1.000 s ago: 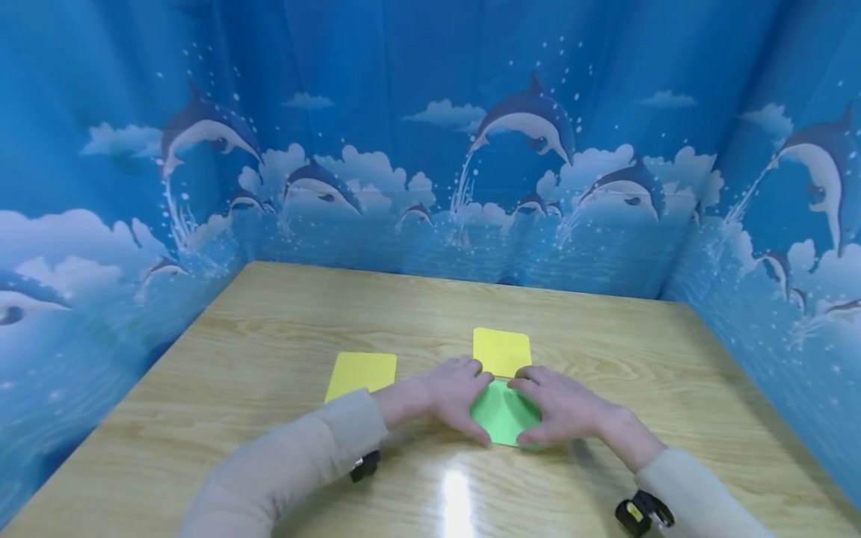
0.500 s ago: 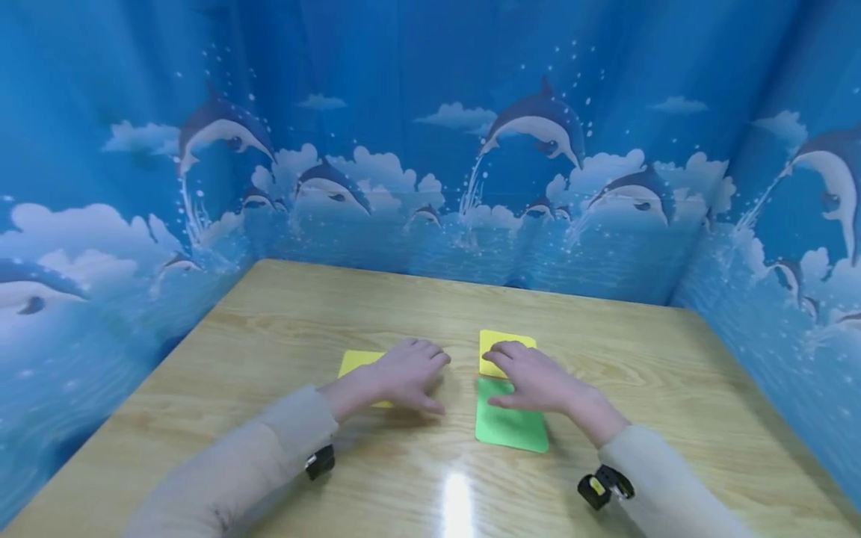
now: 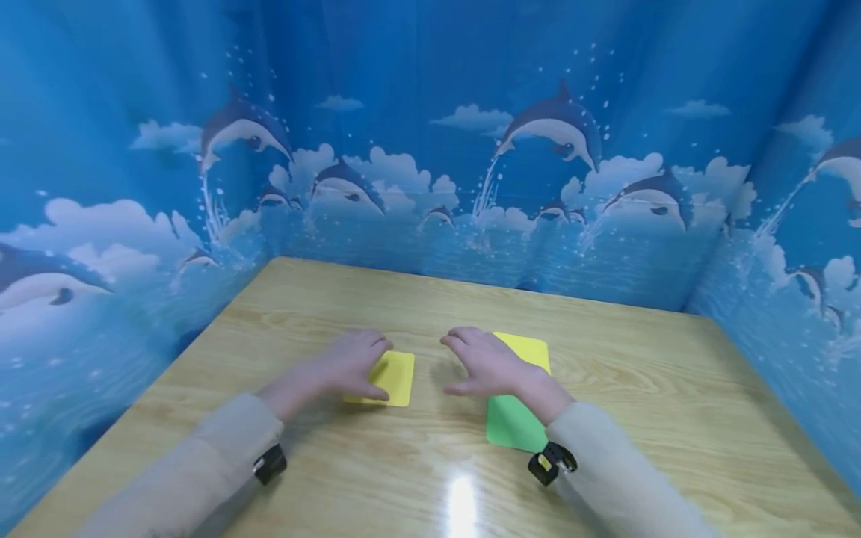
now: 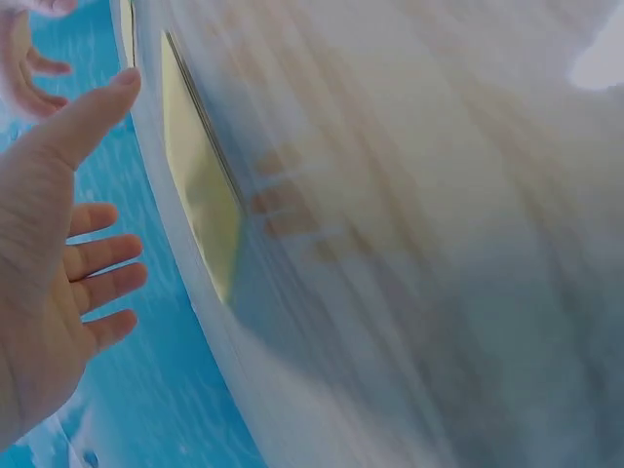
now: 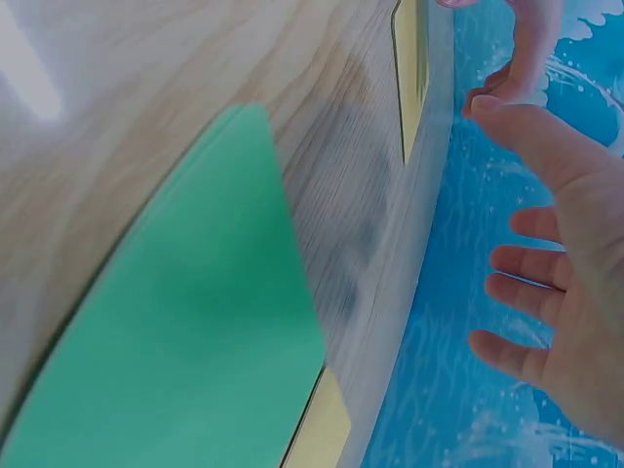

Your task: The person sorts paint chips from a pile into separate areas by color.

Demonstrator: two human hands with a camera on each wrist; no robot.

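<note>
Over the left yellow square sheet [image 3: 400,377] hovers my left hand [image 3: 353,365], fingers extended and thumb apart. That sheet [image 4: 200,175] has rounded corners and shows a layered edge in the left wrist view. My right hand [image 3: 489,364] is held above the table just left of the other yellow square [image 3: 531,350], partly covering it. Below that square lies a green square sheet [image 3: 513,424], partly hidden by the right forearm. In the right wrist view the green sheet [image 5: 195,312] lies flat, edge to edge with the yellow one [image 5: 327,429]. Neither hand holds anything.
The wooden table [image 3: 377,463] carries a bright light reflection near its front. A blue curtain with dolphins [image 3: 417,149] stands behind and along both sides. A small black device [image 3: 270,463] is strapped at the left wrist, another [image 3: 551,462] at the right.
Both hands have left the green sheet, which now lies flat, and moved left. The left hand has come over the left yellow sheet; the right hand has passed across the green and yellow pair.
</note>
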